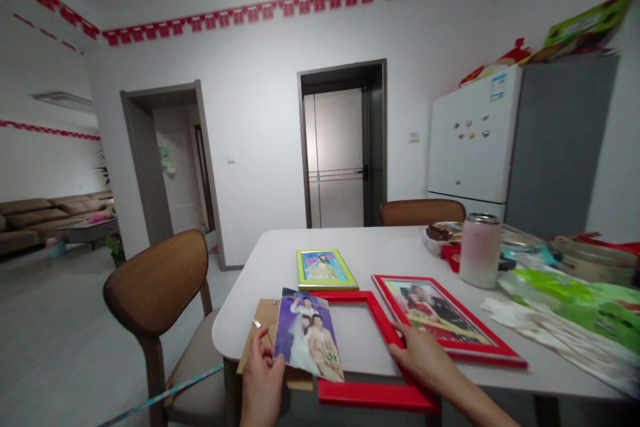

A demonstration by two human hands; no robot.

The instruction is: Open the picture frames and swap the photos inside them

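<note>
My left hand (263, 377) pinches a loose wedding photo (310, 340) by its lower left edge, tilted over the left part of an empty red picture frame (375, 395). My right hand (423, 357) grips that frame's right side; its lower bar sticks out past the near table edge. Under the photo and left hand lies a brown backing board (263, 320) with small metal clips, partly hidden. To the right, a second red picture frame (493, 355) holds a picture. A smaller yellow-green framed picture (327, 270) lies just beyond the empty frame.
On the right of the white table (275, 247) stand a pink-and-white tumbler (481, 250), a green plastic packet (570, 300), white cloth-like material (540, 327) and a jar (597, 260). Wooden chairs (160, 280) stand left and behind. A fridge (467, 140) is at the back right.
</note>
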